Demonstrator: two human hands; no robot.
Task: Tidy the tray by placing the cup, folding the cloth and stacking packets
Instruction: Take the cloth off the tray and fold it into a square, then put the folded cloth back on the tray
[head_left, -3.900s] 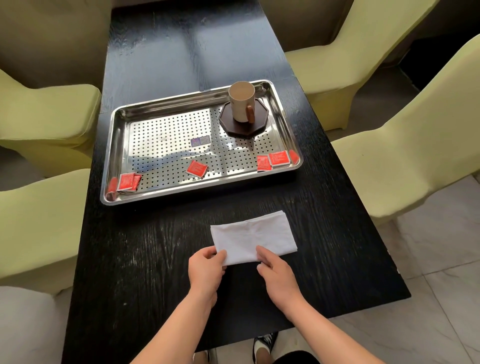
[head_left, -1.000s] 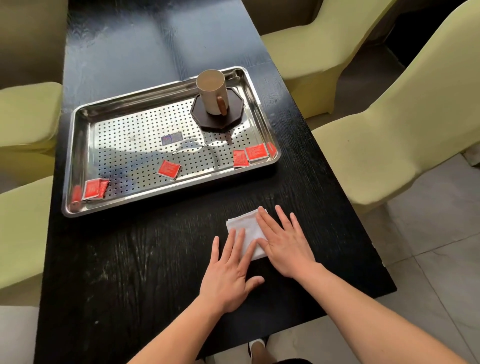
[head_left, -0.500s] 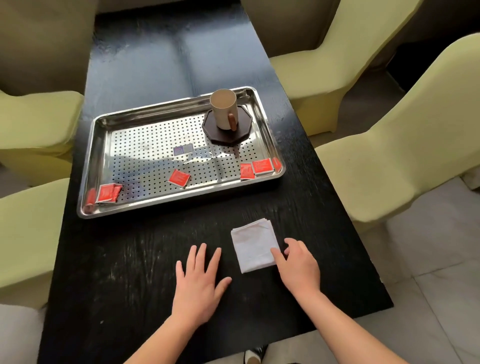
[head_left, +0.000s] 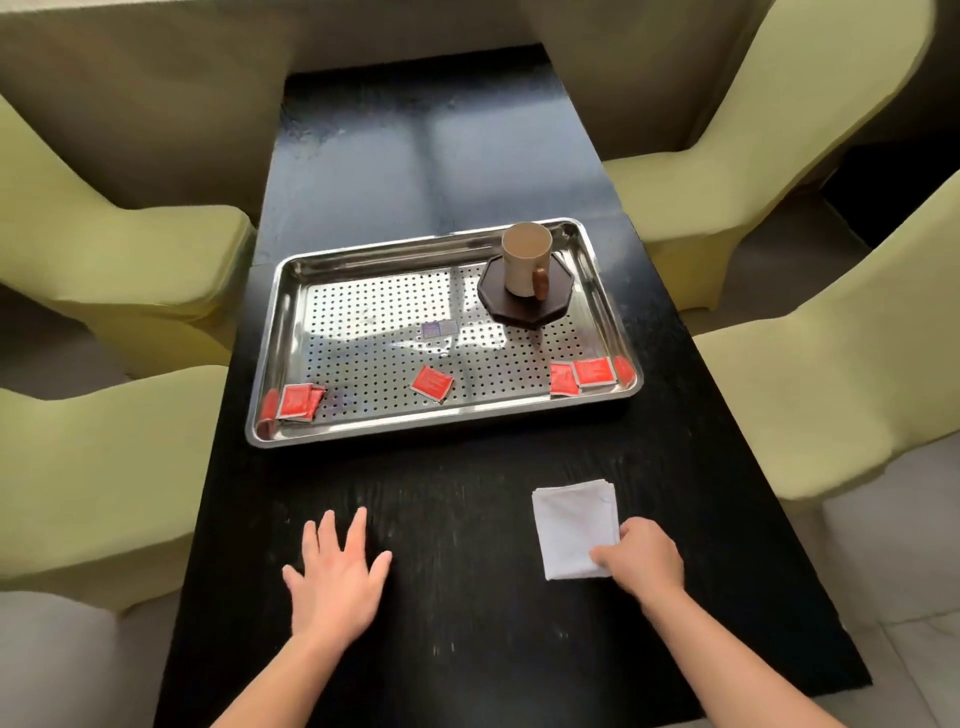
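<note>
A folded white cloth (head_left: 574, 525) lies on the black table (head_left: 467, 499), in front of the tray and to the right. My right hand (head_left: 641, 564) grips its near right corner. My left hand (head_left: 337, 577) rests flat on the table with its fingers spread, holding nothing. The perforated steel tray (head_left: 291, 291) holds a beige cup (head_left: 523, 262) standing on a dark octagonal coaster (head_left: 558, 299) at its far right. Red packets lie scattered along the tray's near side: at the left (head_left: 297, 401), in the middle (head_left: 431, 383) and at the right (head_left: 589, 373).
Yellow-green covered chairs stand on both sides of the table, at the left (head_left: 104, 467) and at the right (head_left: 831, 364). A small purple label (head_left: 439, 329) sits in the tray's middle. The table's near edge runs just below my forearms.
The cloth has been folded down to a small square. My hands lifted off it; the right hand slid it rightward and now holds its corner, while the left hand moved away to the left.
</note>
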